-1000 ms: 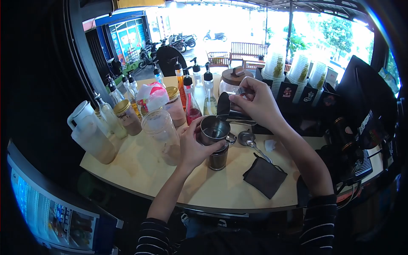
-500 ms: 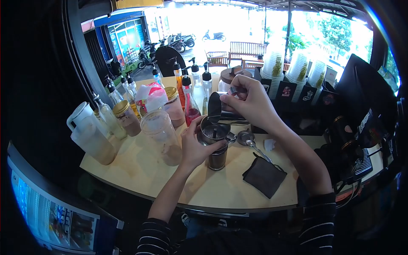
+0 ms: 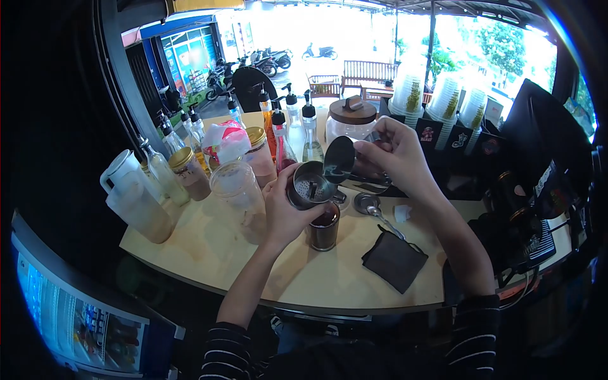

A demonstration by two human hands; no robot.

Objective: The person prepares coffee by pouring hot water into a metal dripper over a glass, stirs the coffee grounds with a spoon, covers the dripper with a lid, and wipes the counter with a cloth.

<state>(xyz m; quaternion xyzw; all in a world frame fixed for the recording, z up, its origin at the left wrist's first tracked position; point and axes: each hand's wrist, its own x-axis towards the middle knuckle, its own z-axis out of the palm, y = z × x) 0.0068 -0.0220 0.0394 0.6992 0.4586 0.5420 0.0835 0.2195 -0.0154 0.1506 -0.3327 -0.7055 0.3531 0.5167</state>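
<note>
In my left hand [image 3: 283, 204] is a metal drip coffee filter [image 3: 308, 185], tilted with its open top towards me. It is held just above and left of a glass [image 3: 324, 231] of dark liquid on the counter. My right hand [image 3: 398, 154] is closed on a metal pitcher [image 3: 340, 158], tipped so that its mouth faces left, close to the filter's rim. The pitcher's handle is mostly hidden by my fingers. A spoon [image 3: 391, 225] rests by a small round metal piece [image 3: 366, 203] to the right of the glass. Nearer me lies a folded dark cloth [image 3: 395, 259].
A clear plastic jar [image 3: 237, 196] and a lidded pitcher [image 3: 136, 202] stand left on the counter [image 3: 291, 285]. Pump bottles [image 3: 310, 136], gold-lidded jars [image 3: 187, 174] and a wooden-lidded jar [image 3: 352, 114] stand behind. Stacked plastic cups [image 3: 408, 95] are at back right.
The pitcher has moved right and is tipped less steeply. My left hand has lifted the filter off the glass and shifted it slightly left, uncovering the glass's top.
</note>
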